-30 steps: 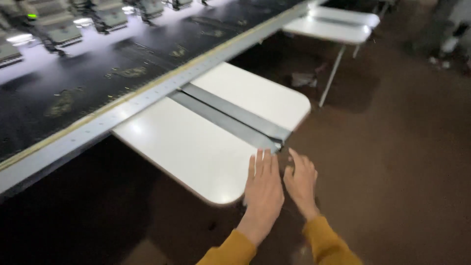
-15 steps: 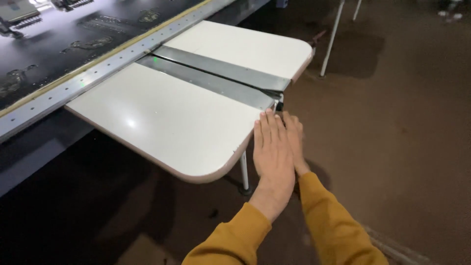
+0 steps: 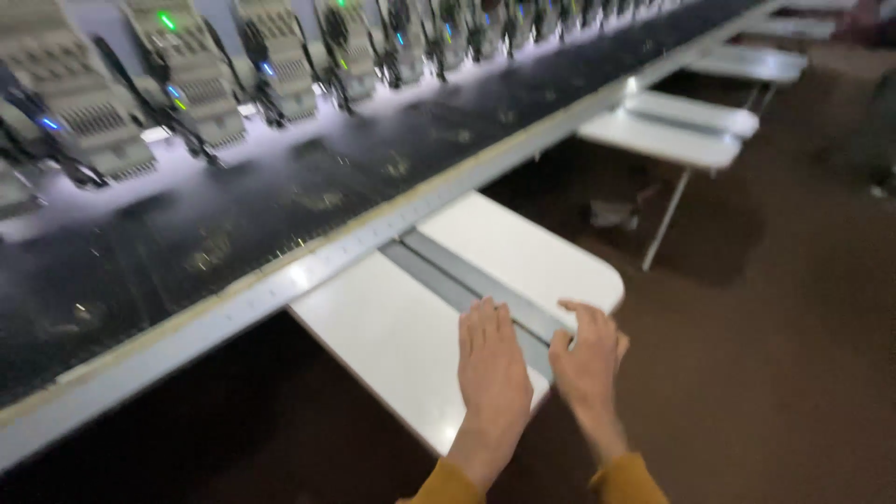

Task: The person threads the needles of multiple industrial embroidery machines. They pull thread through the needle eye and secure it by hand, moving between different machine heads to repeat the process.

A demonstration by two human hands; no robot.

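White table leaf (image 3: 392,336): left hand (image 3: 492,366) flat on top, right hand (image 3: 588,355) on edge; grips released.

This is a factory room for sewing. A long row of sewing machine heads (image 3: 187,65) with little lights runs along the top, above dark cloth (image 3: 233,224) and white side tables (image 3: 523,261).

The left hand (image 3: 492,373) covers the near edge of the white bench (image 3: 392,336), so that rim cannot be seen beneath it. Both forearms run off the bottom edge, only the mustard cuffs (image 3: 627,481) showing. The row of machine heads (image 3: 187,65) is cut by the top and left edges and smeared by motion blur. A small object on the floor (image 3: 611,215) is too blurred to identify.
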